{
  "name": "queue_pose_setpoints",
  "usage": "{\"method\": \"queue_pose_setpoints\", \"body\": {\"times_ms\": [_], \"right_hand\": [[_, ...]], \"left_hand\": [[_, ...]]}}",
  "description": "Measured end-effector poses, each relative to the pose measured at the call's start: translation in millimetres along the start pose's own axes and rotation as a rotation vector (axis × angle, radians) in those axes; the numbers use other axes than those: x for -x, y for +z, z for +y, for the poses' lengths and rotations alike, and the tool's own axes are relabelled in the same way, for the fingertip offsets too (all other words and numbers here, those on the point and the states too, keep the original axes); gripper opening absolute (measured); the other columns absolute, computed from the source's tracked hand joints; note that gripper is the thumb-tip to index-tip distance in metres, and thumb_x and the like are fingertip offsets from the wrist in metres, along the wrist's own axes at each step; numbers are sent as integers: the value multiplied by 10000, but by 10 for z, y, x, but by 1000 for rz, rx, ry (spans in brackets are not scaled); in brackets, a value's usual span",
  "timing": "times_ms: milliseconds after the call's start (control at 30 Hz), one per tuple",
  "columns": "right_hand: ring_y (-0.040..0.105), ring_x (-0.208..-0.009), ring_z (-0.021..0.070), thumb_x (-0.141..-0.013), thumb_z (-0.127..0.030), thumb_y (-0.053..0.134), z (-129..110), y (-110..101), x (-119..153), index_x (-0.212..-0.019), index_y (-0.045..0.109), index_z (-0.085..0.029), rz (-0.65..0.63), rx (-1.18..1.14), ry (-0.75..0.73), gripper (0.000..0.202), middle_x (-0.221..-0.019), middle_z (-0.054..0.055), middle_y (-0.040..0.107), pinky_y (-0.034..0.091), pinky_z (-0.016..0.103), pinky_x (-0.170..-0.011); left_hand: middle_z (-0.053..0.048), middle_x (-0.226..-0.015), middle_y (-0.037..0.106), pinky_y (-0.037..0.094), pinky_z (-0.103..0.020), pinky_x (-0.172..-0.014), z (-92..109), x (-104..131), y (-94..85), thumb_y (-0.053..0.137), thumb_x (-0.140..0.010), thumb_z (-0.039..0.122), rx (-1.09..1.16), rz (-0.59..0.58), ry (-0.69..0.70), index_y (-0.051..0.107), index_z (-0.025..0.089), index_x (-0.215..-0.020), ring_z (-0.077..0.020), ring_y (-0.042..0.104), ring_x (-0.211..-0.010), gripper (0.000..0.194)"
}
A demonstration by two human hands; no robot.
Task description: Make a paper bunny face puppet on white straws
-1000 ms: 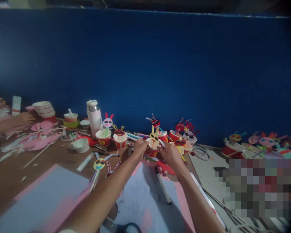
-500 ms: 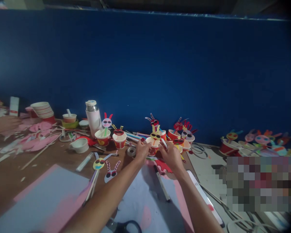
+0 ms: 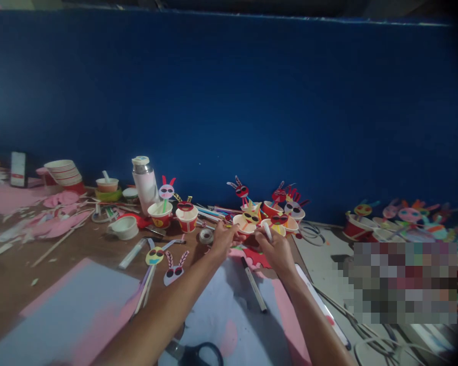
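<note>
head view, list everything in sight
table: 1, brown, below
wall: 1, blue, behind
flask: 1, whitish, back
decorated cups: many, mostly red, centre, right
cup stack: 1, whitish, left
mug: 1, white, near flask
paper scraps: many, pink, left
sheets: apparently 2, bluish, front
loose faces: 2, yellow, bluish, front
marker: 1, white, front
scissors: 1, black, front
cables: several, grey, right
left hand: 1, bare, at yellow-faced cup
right hand: 1, bare, holding something white

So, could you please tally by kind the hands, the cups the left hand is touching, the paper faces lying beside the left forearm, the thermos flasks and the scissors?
Left hand and right hand: 2
Paper cup: 1
Yellow paper face and pale blue paper face: 2
Thermos flask: 1
Black-handled scissors: 1
Total: 7
</note>
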State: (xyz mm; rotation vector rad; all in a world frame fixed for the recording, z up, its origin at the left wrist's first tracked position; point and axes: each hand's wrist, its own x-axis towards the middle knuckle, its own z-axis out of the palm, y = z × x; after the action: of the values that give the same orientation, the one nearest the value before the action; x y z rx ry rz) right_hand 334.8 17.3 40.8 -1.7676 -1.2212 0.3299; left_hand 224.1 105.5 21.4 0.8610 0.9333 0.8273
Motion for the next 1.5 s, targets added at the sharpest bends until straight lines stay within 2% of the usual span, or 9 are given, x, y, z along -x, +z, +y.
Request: {"method": "queue_pose_setpoints", "body": {"times_ms": [333,467,600,733,900,1033,1200,1367,1500], "right_hand": [[602,-573,171,-768,-388,480,-93,-41,78,-796,649,-159,25,-108,27,286,-616,24,663,430,242,-580],[603,-615,183,-751,-401,527,-117,-42,109,-808,644,-161,36,-175,54,272,-624,26,659,434,257,-615],[576,-588,181,-746,-471,553,-120,-41,183,-830,633,-143,32,-297,108,348,-629,42,638,427,257,-544],[569,-564,163,-835,-571,370,-194,45,399,-894,603,-129,-22,-478,176,504,-692,73,637,404,241,-478],[568,-631,163,-837,-574,402,-357,341,825,-825,634,-156,-250,-849,318,478,-712,59,630,442,272,-608],[525,-644,159,-851,-582,362,-428,531,1062,-778,668,-176,-303,-701,344,514,-688,34,594,414,276,-653],[456,-591,134,-855,-596,328,-498,576,1098,-762,677,-184,-200,-523,327,548,-640,11,520,361,245,-560],[395,-489,107,-836,-623,326,-484,638,1098,-770,671,-171,-284,-617,359,573,-588,-9,450,327,224,-446],[449,-555,122,-820,-628,357,-379,712,1138,-807,672,-167,-311,-628,424,558,-671,19,504,327,207,-421]], "left_hand": [[-75,-1069,566,511,-358,-730,40,44,-79,512,-865,291,-10,-39,-10,509,143,-1126,-173,585,-872,300],[-54,-959,588,515,-312,-655,76,78,-165,507,-867,289,-20,-59,-2,519,134,-1086,-142,592,-765,269],[44,-577,520,486,-260,-546,131,220,-396,513,-818,205,-16,-73,38,505,149,-1016,-123,580,-540,206],[48,-520,527,457,-236,-511,135,559,-719,555,-733,203,-42,-168,50,525,168,-924,-124,569,-490,197],[8,-576,566,415,-210,-463,-24,1031,-944,581,-733,278,-101,-263,-47,555,139,-792,-123,563,-503,153],[-46,-696,619,438,-219,-488,-183,1246,-1016,583,-755,359,-95,-287,-211,565,122,-808,-131,584,-562,244],[-96,-726,650,464,-259,-470,-227,1331,-1121,479,-811,433,10,-476,-372,560,119,-849,-189,626,-586,326],[-140,-745,668,478,-266,-492,-211,1342,-1176,393,-850,448,39,-573,-494,562,102,-850,-212,655,-595,386],[-158,-773,672,479,-266,-516,-217,1377,-1203,368,-877,422,72,-678,-526,535,111,-858,-212,663,-621,353]]}}
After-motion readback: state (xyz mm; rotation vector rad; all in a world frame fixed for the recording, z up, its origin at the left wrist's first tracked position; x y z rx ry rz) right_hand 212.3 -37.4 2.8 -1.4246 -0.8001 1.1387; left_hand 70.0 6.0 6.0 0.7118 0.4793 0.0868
